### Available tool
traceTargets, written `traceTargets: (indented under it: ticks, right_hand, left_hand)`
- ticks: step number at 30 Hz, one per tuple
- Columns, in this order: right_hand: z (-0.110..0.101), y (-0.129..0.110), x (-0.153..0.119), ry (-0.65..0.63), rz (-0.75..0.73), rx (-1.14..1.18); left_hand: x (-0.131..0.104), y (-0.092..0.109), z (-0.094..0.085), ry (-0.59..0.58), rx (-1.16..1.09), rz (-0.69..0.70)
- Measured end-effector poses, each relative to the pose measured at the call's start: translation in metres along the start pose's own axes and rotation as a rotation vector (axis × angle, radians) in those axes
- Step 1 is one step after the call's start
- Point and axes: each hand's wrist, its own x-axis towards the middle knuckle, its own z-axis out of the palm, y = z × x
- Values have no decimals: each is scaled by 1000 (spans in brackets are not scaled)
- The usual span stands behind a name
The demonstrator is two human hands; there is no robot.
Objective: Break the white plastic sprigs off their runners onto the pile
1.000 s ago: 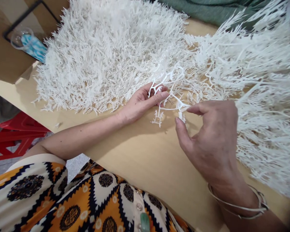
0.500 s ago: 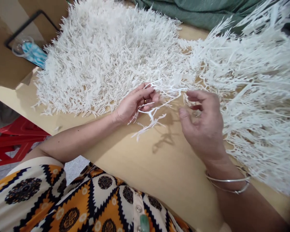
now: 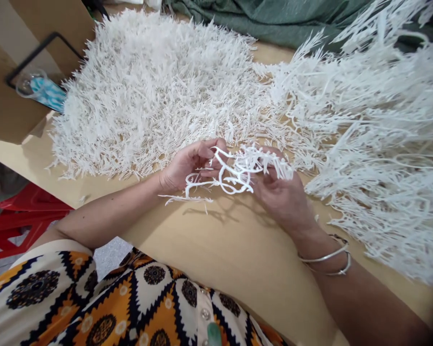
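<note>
A thin, curling white plastic branch [image 3: 234, 179] with small side sprigs hangs between my hands, just above the table. My left hand [image 3: 193, 166] pinches its upper left end between thumb and fingers. At its right side, my right hand [image 3: 279, 192] is closed around the branch; feathery sprigs partly cover those fingers. Behind both hands lies a wide heap of short white sprigs [image 3: 159, 91]. Longer white branches [image 3: 382, 144] are piled to the right of my right hand.
A cardboard box [image 3: 7, 57] stands at the back left, with a blue-and-white striped thing [image 3: 48, 93] against it. Green cloth [image 3: 216, 24] lies along the far edge. A red plastic stool [image 3: 21, 216] is beside the light wooden table [image 3: 216, 254].
My right hand has moved left from its open pose beside the branch and now grips it. The branch has turned, with its feathery part now at the right hand.
</note>
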Motion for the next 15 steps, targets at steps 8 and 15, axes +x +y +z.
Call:
traceTargets:
  ticks: [8, 15]
  right_hand:
    - [-5, -12, 7, 97, 68, 121]
    - [-2, -11, 1, 225, -87, -88]
  left_hand:
    - [-2, -3, -4, -74, 194, -5]
    - [1, -3, -4, -261, 493, 16]
